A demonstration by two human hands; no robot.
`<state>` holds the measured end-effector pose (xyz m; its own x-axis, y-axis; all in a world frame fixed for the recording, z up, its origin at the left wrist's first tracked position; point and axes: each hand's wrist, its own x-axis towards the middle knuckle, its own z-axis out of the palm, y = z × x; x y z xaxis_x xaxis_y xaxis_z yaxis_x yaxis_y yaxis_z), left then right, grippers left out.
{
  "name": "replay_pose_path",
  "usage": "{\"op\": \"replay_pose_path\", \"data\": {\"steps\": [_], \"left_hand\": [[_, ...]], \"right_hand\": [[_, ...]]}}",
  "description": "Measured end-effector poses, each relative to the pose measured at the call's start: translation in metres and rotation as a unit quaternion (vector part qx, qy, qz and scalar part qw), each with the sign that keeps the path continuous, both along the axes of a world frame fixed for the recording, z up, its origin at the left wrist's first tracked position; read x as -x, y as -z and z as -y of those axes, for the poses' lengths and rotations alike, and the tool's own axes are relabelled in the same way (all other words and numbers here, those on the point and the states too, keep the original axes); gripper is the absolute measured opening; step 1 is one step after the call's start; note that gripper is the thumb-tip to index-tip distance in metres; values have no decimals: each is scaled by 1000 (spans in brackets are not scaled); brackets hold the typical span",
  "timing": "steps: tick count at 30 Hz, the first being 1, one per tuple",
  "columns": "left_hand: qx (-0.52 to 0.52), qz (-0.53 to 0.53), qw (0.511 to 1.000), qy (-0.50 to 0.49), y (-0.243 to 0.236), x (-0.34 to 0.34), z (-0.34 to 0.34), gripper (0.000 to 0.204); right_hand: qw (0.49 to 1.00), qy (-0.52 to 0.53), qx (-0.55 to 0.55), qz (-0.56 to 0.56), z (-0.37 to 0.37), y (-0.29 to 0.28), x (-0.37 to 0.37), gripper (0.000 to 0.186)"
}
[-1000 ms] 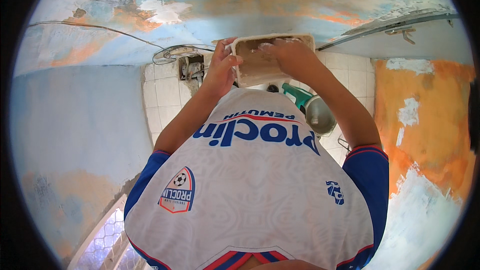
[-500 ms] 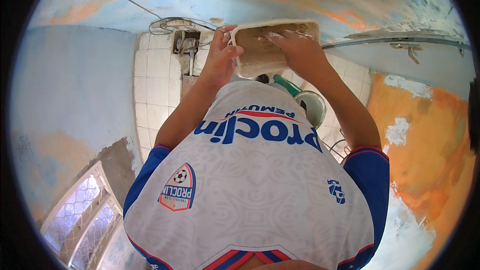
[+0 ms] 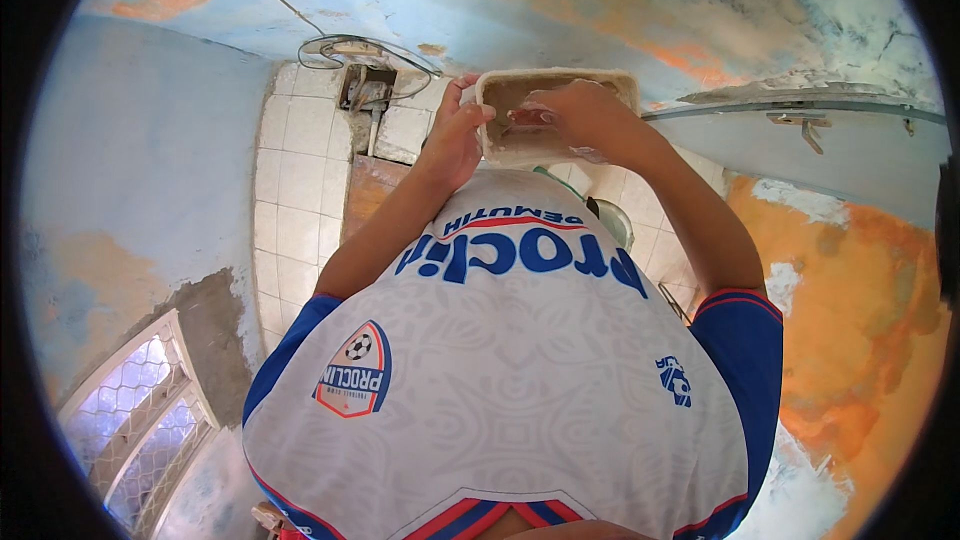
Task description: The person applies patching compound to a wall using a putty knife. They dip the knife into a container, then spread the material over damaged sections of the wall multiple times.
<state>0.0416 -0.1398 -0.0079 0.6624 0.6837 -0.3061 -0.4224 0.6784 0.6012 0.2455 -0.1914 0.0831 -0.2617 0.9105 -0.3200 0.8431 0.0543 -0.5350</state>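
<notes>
A pale rectangular plastic tub (image 3: 485, 100), smeared with whitish paste, is held up in front of my shirt near the wall. My left hand (image 3: 455, 145) grips its left side, thumb over the rim and fingers at the outside. Inside the tub is my right hand (image 3: 598, 120), its fingers bent and closed round a small reddish tool (image 3: 532, 117), perhaps a handle. Whitish paste coats parts of the fingers. The tool's far end and its exact kind are hidden by the hand.
Behind the tub rises a patchy blue and orange wall (image 3: 560, 10). A loose cable (image 3: 320, 37) hangs by a broken floor opening with a pipe (image 3: 375, 115). A round light container (image 3: 613, 220) stands on the white floor tiles (image 3: 300, 175). A door with a handle (image 3: 812, 130) is at right.
My right hand has shifted within the tub, and the reddish tool now shows at its fingers. The tub sits slightly lower in view, with the left hand still on its rim.
</notes>
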Motion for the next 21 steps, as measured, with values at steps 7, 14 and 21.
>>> {"op": "replay_pose_path", "data": {"steps": [7,14,21], "left_hand": [[47,19,997,53,-17,-22,8,57],[-1,-57,994,94,11,-49,3,61],[47,-164,978,119,43,-46,-7,57]], "right_hand": [[976,105,34,-190,29,-39,-55,22],[760,386,-127,-507,76,-38,-122,37],[408,395,-279,-774,105,-15,-140,48]]}}
